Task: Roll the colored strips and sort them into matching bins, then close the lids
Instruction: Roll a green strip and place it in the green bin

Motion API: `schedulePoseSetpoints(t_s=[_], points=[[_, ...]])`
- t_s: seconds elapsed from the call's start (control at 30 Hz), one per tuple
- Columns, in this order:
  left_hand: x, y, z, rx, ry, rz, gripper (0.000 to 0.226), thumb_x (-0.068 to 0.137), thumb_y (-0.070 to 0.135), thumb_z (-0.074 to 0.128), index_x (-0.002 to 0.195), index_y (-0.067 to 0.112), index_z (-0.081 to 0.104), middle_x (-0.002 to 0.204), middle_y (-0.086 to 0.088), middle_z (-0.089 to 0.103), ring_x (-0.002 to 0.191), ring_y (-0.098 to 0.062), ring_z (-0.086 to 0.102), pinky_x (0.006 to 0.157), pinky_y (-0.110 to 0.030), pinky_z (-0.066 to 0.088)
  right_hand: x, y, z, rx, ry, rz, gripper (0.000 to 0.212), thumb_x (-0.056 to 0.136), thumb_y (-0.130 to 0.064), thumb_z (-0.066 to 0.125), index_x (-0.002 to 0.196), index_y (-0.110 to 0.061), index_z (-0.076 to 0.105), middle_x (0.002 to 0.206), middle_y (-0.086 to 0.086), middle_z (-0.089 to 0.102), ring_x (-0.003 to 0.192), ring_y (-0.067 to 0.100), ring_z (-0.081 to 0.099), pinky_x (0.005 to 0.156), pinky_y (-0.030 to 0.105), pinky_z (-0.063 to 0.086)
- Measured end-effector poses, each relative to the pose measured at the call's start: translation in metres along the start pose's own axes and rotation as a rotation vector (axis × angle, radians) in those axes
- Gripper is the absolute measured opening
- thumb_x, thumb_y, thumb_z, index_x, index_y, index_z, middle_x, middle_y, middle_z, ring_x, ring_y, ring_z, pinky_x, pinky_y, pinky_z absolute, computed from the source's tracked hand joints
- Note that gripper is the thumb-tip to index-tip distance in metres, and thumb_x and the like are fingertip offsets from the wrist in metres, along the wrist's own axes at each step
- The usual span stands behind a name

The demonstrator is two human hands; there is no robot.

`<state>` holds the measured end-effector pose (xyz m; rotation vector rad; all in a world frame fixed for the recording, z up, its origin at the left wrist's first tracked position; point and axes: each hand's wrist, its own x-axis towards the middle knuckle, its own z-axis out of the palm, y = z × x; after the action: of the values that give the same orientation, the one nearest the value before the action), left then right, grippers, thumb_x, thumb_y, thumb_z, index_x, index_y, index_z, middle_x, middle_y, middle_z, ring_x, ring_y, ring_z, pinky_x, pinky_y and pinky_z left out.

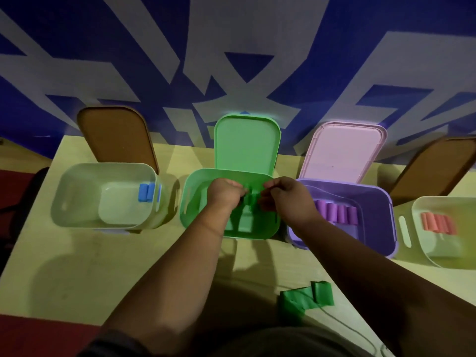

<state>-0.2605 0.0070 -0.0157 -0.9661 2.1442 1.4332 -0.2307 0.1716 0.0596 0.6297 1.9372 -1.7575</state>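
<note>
Both hands are over the open green bin (192, 202). My left hand (224, 193) and my right hand (283, 197) pinch a green strip roll (252, 199) between them, just above the bin's inside. The bin's green lid (247, 143) stands upright behind. A loose green strip (306, 297) lies crumpled on the table near me. Blue rolls (146, 192) lie in the pale bin (77, 197) at the left, purple rolls (334, 212) in the purple bin (381, 199), and orange rolls (438, 221) in the pale bin (422, 243) at the right.
All bins stand in a row on a yellowish table (103, 266), lids raised: a brown lid (118, 137) at left, a pink lid (342, 150), and a brown lid (438, 166) at right. A blue and white wall rises behind. A thin cable (342, 323) lies near the front edge.
</note>
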Motion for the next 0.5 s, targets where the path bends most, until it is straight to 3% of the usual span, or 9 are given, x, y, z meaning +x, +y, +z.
schedulePoseSetpoints(t_s=[0.07, 0.13, 0.27, 0.5], points=[[0.009, -0.004, 0.009, 0.122, 0.03, 0.001, 0.006, 0.091, 0.012, 0.081, 0.088, 0.007, 0.083, 0.098, -0.016, 0.08, 0.094, -0.033, 0.078, 0.088, -0.039, 0.065, 0.001, 0.003, 0.0, 0.054, 0.031, 0.003, 0.027, 0.103, 0.011, 0.039, 0.101, 0.001, 0.064, 0.088, 0.022, 0.07, 0.068, 0.027, 0.074, 0.063, 0.033, 0.065], [0.014, -0.008, 0.014, 0.183, 0.086, -0.014, 0.012, 0.095, 0.014, 0.075, 0.098, 0.006, 0.084, 0.104, -0.013, 0.08, 0.1, -0.033, 0.076, 0.088, -0.031, 0.06, 0.002, 0.004, -0.002, 0.087, 0.037, 0.009, 0.025, 0.105, 0.01, 0.04, 0.102, 0.002, 0.064, 0.086, 0.022, 0.069, 0.067, 0.028, 0.073, 0.063, 0.033, 0.065], [0.016, -0.012, 0.018, 0.269, 0.133, -0.009, 0.016, 0.099, 0.015, 0.071, 0.107, 0.007, 0.083, 0.114, -0.015, 0.079, 0.108, -0.037, 0.074, 0.089, -0.032, 0.055, 0.002, 0.003, -0.003, 0.107, 0.022, 0.012, 0.024, 0.106, 0.008, 0.042, 0.102, 0.001, 0.064, 0.086, 0.021, 0.069, 0.064, 0.026, 0.074, 0.06, 0.032, 0.063], [0.014, -0.017, 0.019, 0.36, 0.083, 0.033, 0.015, 0.099, 0.02, 0.074, 0.104, 0.01, 0.084, 0.113, -0.014, 0.079, 0.107, -0.036, 0.072, 0.088, -0.031, 0.052, -0.008, 0.005, -0.01, 0.129, 0.049, -0.007, 0.026, 0.105, 0.007, 0.041, 0.099, -0.002, 0.065, 0.085, 0.019, 0.07, 0.061, 0.024, 0.073, 0.06, 0.034, 0.062]])
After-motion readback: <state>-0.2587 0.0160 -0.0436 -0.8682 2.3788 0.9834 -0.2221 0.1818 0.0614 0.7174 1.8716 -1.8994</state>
